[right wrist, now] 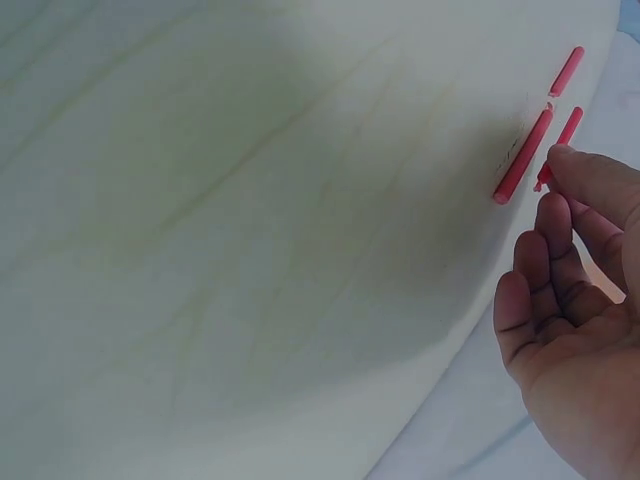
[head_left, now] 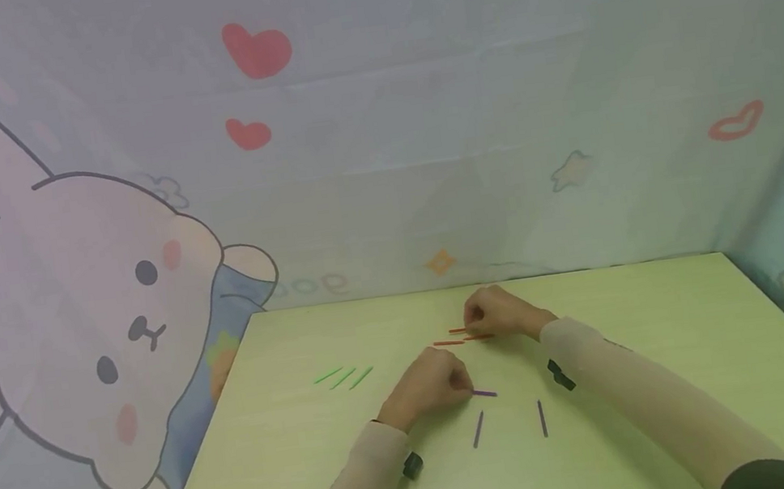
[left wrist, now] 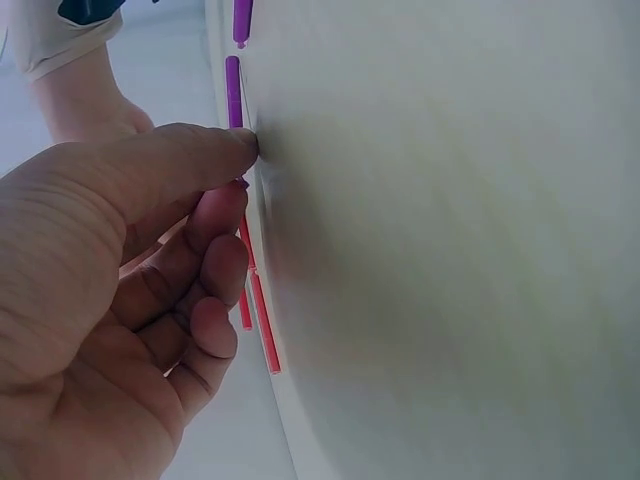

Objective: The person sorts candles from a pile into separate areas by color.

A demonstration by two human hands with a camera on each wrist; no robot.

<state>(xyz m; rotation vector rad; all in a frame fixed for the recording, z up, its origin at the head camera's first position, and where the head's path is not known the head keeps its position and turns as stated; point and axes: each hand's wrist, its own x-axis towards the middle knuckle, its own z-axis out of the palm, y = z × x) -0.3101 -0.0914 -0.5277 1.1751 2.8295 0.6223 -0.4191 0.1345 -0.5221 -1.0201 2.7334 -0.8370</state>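
On the pale green table (head_left: 664, 309), my left hand (head_left: 464, 382) pinches the near end of a purple stick (head_left: 485, 393) between thumb and forefinger. In the left wrist view the thumb (left wrist: 215, 150) sits over that purple stick (left wrist: 233, 90). Two more purple sticks (head_left: 478, 428) (head_left: 542, 418) lie nearer me. Farther back, my right hand (head_left: 472, 319) pinches one end of a red stick (right wrist: 566, 132), which lies close beside two other red sticks (right wrist: 523, 155) (right wrist: 566, 70). The red sticks (head_left: 462, 339) sit just left of that hand.
Three green sticks (head_left: 344, 377) lie side by side on the left part of the table. A cloth wall printed with a rabbit (head_left: 114, 311) and hearts closes off the back and sides. The table's left edge (head_left: 198, 456) runs diagonally.
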